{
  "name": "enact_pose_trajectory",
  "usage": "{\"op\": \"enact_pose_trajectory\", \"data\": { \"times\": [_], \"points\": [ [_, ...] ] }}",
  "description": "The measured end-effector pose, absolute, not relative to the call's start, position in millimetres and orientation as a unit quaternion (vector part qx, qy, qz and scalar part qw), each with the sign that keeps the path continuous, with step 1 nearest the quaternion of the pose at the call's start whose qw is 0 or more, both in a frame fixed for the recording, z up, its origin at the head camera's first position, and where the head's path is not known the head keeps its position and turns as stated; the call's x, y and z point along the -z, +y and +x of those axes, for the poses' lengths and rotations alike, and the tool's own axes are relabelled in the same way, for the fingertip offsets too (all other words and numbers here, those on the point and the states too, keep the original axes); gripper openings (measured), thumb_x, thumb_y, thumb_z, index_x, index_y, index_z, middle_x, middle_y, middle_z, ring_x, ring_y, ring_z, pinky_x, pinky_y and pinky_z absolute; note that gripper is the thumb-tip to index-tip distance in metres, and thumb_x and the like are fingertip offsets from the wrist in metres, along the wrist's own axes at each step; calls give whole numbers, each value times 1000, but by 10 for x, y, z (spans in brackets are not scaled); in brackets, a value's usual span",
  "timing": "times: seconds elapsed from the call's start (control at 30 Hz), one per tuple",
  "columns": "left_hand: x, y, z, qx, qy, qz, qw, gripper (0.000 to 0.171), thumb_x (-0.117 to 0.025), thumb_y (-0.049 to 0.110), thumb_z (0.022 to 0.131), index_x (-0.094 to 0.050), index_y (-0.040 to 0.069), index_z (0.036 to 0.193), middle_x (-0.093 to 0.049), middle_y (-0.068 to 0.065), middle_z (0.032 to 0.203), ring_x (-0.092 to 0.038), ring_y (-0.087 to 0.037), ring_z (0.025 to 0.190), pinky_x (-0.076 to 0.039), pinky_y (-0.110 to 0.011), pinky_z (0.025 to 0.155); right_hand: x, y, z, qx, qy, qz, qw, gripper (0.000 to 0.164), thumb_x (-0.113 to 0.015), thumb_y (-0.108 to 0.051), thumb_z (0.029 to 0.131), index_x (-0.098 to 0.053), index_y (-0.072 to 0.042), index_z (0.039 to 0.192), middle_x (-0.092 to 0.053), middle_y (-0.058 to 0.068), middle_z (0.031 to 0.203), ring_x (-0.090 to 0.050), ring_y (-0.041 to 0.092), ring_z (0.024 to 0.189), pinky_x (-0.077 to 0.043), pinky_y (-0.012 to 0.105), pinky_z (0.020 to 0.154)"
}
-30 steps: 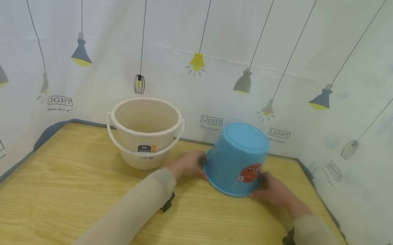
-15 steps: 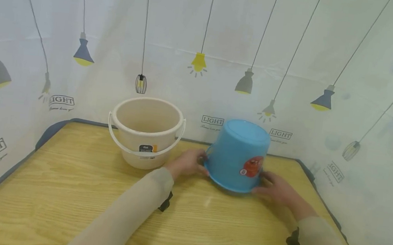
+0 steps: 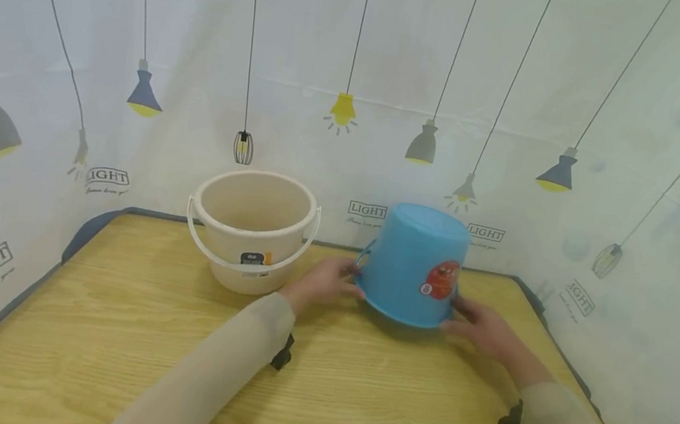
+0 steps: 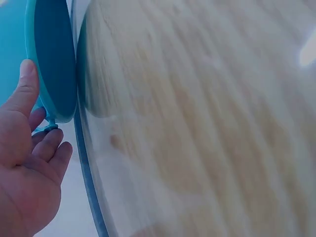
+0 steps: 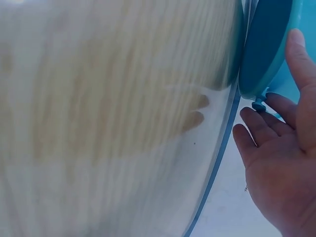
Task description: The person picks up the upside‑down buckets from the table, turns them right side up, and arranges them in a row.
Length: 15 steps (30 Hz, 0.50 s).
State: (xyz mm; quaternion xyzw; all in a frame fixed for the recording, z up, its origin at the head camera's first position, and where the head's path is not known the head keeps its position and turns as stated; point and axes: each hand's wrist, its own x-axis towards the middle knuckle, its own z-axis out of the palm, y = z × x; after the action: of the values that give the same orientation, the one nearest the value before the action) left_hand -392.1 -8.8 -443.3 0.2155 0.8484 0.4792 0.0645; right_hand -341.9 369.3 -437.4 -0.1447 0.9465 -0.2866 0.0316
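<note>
Between the two hands is a blue bucket (image 3: 412,266), upside down with its base up and tilted, a red sticker on its side. My left hand (image 3: 326,282) grips its rim from the left. In the left wrist view the thumb lies along the rim (image 4: 30,44) and the fingers curl by the handle pivot (image 4: 49,126). On the opposite side my right hand (image 3: 484,330) holds the rim, thumb on it and fingers around the other pivot (image 5: 259,104). Both wrist views show the bucket's dark open mouth above the wooden table (image 3: 327,378).
A cream bucket (image 3: 251,272) stands upright left of the left hand, its white handle (image 3: 204,245) hanging down in front. White sheeting (image 3: 300,123) printed with hanging lamps encloses the back and sides of the table. A black strap piece (image 3: 282,354) sits at the left wrist.
The blue bucket has risen slightly and tilted more, its front rim coming up off the table. Both hands keep hold of the rim. The cream bucket has not moved.
</note>
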Motion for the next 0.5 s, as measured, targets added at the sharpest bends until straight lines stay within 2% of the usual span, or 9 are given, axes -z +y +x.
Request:
{"op": "enact_pose_trajectory", "data": {
  "times": [0.2,0.37,0.5],
  "points": [
    [4407,-157,-3834,-538,810,219,81,58,-87,27,96,-66,6,146,-61,-13,161,-48,-35,158,-38,-54,133,4386,3691,-3397,302,942,-144,23,90,-72,-59,102,-44,-1,165,-44,26,170,-40,54,157,-33,72,128],
    [4426,-180,-3853,-518,824,221,59,55,-87,35,95,-70,12,141,-65,-10,157,-54,-34,154,-41,-54,131,4399,3697,-3346,325,935,-139,11,82,-69,-55,106,-47,-2,164,-47,24,169,-43,53,157,-35,71,127],
    [4419,-183,-3859,-503,836,215,46,53,-85,42,97,-72,15,141,-68,-8,154,-58,-34,149,-45,-55,128,4392,3698,-3304,333,934,-129,0,78,-64,-58,108,-48,-6,164,-48,21,169,-43,52,157,-36,72,127]
  ]
}}
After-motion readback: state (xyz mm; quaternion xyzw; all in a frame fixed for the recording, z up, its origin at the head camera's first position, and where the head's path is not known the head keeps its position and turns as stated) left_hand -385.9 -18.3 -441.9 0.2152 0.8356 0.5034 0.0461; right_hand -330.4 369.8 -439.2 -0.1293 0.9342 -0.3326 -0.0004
